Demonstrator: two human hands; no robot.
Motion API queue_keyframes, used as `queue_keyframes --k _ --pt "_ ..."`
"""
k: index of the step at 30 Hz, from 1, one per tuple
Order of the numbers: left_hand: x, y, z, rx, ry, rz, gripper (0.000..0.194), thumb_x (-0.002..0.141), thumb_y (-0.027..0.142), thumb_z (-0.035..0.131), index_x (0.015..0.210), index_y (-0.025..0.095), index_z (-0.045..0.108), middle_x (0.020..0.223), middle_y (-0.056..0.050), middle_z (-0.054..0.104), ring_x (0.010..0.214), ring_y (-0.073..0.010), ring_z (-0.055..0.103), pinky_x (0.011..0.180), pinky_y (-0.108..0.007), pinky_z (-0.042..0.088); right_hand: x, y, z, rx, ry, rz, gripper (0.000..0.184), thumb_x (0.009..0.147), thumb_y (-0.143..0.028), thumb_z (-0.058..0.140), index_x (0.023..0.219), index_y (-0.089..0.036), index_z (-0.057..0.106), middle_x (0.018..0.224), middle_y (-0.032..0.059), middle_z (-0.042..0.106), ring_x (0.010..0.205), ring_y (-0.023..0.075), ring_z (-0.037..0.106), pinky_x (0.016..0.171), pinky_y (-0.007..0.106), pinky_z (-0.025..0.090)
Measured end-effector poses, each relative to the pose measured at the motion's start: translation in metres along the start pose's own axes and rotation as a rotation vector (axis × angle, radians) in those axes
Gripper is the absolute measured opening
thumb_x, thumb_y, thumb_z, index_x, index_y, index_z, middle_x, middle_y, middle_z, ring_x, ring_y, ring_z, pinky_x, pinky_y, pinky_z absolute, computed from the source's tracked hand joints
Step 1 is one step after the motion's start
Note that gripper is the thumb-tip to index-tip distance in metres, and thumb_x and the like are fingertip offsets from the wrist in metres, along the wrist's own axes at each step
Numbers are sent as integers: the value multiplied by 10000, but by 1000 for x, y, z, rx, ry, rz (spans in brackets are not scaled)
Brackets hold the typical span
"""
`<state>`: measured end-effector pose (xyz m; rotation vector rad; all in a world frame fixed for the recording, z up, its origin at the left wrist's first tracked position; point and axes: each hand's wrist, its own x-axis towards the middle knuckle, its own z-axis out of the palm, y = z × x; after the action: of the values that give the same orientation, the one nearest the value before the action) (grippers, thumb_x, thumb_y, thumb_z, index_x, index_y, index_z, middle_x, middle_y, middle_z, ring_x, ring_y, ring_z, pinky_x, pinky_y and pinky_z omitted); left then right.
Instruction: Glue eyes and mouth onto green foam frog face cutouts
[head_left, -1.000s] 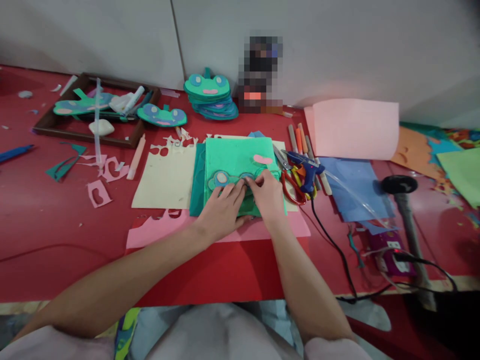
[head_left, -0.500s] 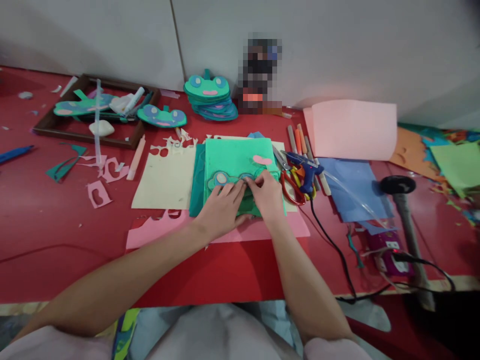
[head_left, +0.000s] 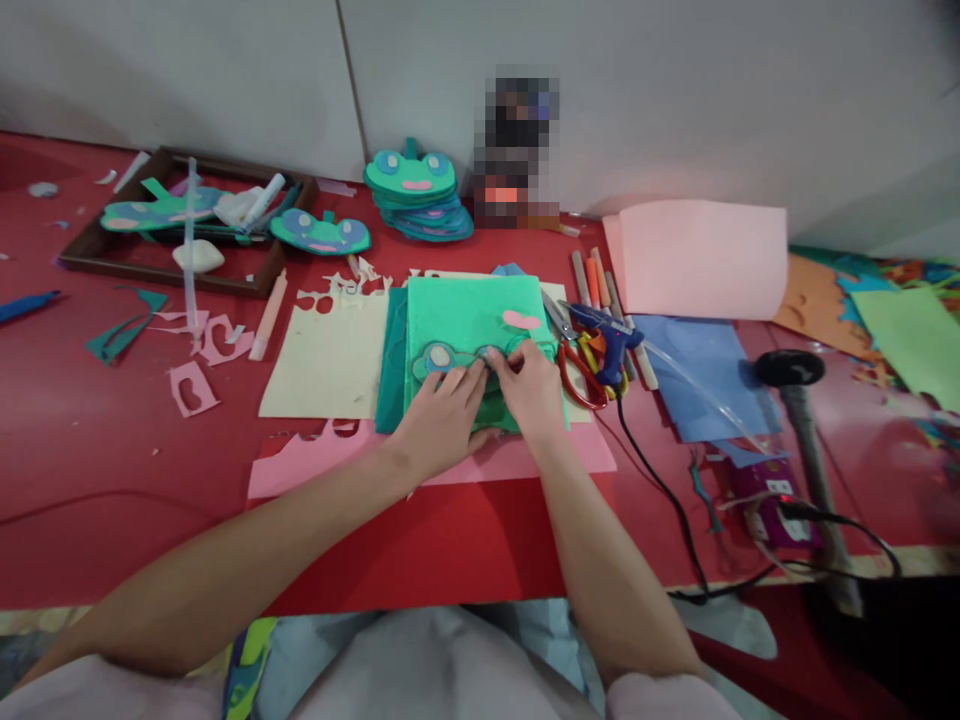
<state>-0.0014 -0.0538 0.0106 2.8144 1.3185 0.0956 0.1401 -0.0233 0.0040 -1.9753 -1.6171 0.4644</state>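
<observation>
A green frog-face cutout (head_left: 424, 367) with blue eye circles lies on a stack of green foam sheets (head_left: 472, 308). My left hand (head_left: 439, 415) rests on the cutout with its fingers stretched out flat, covering much of its lower part. Thumb and fingers of my right hand (head_left: 531, 392) are pressed together at the right-hand blue eye circle (head_left: 487, 353); whatever they pinch is hidden. Above my right hand, a small pink mouth-shaped piece (head_left: 521, 320) lies on the green sheet.
A blue glue gun (head_left: 615, 345), scissors (head_left: 581, 375) and markers (head_left: 596, 280) lie to the right. Finished frog faces (head_left: 416, 195) are stacked at the back. On the left stands a brown wooden frame (head_left: 169, 277). Pink sheets (head_left: 705, 260) and a purple power box (head_left: 776, 510) are further right.
My right fingertips have shifted very slightly at the right-hand eye circle. My left hand stays flat on the cutout. The whole view has moved a little.
</observation>
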Motion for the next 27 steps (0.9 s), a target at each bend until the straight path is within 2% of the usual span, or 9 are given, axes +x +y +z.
queue_keyframes --k 5,10,14,27 --pt "0 1 0 -18 -5 -13 666 885 482 367 1385 44 318 1444 -148 340 1180 -282 386 953 -417 331 -1 -3 2 -82 8 -16 239 840 -417 486 717 -214 459 653 20 572 597 163 519 558 279 299" --pt "0 1 -1 -22 2 -10 648 885 469 374 1368 39 344 1393 -166 398 1151 -287 409 941 -415 334 -2 -2 4 -86 37 -47 239 839 -412 490 707 -217 448 649 19 571 592 160 511 546 276 282" --pt "-1 1 -1 -12 12 -6 629 890 476 361 1339 36 383 1367 -157 430 1148 -285 407 948 -419 331 -2 -1 4 -81 21 -42 243 839 -407 497 700 -215 442 653 20 572 600 161 518 566 280 292" --pt "-1 0 -1 -4 14 1 639 897 480 340 1350 31 364 1368 -158 432 1144 -278 412 940 -414 336 -1 -5 1 -83 -23 -28 238 830 -389 521 693 -216 433 664 15 570 617 161 513 573 276 288"
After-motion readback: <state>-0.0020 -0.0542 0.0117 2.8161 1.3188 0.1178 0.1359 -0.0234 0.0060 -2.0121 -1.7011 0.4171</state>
